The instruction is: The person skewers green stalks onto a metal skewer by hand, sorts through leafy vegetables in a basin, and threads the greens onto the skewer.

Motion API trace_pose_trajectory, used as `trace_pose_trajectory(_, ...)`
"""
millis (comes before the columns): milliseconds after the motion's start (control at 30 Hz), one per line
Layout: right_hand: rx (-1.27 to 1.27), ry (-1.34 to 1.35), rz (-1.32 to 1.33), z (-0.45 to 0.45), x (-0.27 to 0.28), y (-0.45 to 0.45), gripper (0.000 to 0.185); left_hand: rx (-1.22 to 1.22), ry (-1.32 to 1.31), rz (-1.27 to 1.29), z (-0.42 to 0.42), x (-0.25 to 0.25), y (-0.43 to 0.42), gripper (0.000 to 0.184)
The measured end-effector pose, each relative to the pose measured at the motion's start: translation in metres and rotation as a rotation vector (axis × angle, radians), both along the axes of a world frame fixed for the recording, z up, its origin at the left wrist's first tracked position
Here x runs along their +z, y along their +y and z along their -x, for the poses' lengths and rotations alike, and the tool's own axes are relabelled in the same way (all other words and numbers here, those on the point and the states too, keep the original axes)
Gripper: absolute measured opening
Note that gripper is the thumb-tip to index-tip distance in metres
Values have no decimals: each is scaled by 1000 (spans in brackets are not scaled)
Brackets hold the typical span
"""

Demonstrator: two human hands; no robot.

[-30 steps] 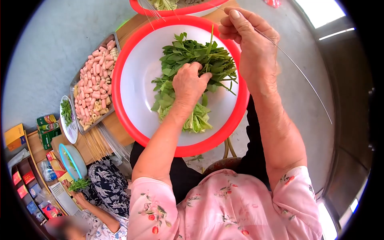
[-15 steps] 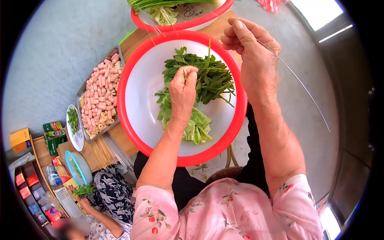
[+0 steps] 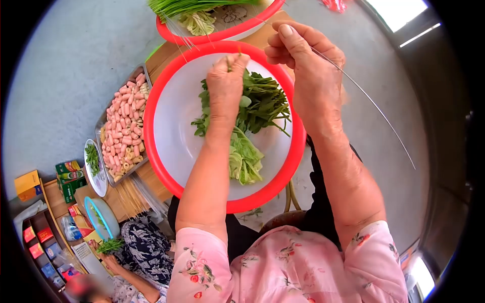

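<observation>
My left hand (image 3: pixel 225 91) is pinched around a small piece of green stem, over the upper part of a white basin with a red rim (image 3: pixel 166 174). Beneath and beside it lies a bunch of dark leafy greens (image 3: pixel 265 101), its stems toward the right. Paler lettuce-like leaves (image 3: pixel 245 159) rest lower in the basin. Above the basin's upper right rim, my right hand (image 3: pixel 316 65) grips a long thin metal skewer (image 3: pixel 376 105), which bends down to the right. The skewer's other end, past my fingertips, is hard to make out.
A second red-rimmed basin (image 3: pixel 222 35) with long greens stands beyond. On the left are a metal tray of pink sausage pieces (image 3: pixel 124 126), a plate of greens (image 3: pixel 98 179), many skewers (image 3: pixel 134 194) and a blue-rimmed bowl (image 3: pixel 108 217). Another person (image 3: pixel 136 283) sits lower left, holding greens.
My left hand has lifted from the leafy bunch with a small stem pinched in it and moved up toward the basin's far rim. My right hand still holds the skewer.
</observation>
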State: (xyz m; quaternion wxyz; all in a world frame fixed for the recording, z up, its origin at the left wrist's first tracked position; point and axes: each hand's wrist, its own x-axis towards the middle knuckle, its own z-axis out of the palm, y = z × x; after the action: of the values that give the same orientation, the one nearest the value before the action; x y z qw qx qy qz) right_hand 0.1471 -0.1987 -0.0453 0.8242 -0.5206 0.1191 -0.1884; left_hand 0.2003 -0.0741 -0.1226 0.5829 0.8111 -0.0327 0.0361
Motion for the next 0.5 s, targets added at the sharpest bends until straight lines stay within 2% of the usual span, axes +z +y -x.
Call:
trace_pose_trajectory(67,5,-4,30,-1,1,1,21,24,44,168,4,13,8,22)
trace_pose_trajectory(100,7,-6,28,-2,0,2,21,-3,-36,274,1,8,9,24)
trace_pose_trajectory(233,-56,-73,7,-5,-3,4,16,-51,37,325,2,6,17,24)
trace_pose_trajectory(333,-55,-81,-5,-6,-5,4,16,-124,82,206,0,-7,21,23)
trace_pose_trajectory(400,-47,-84,-2,-6,-6,4,16,-117,150,460,1,-6,16,20)
trace_pose_trajectory(433,-47,-84,-19,-5,-5,6,16,-118,152,460,1,-3,14,20)
trace_pose_trajectory(500,-47,-85,-38,-5,-5,7,16,-138,89,683,0,9,10,19)
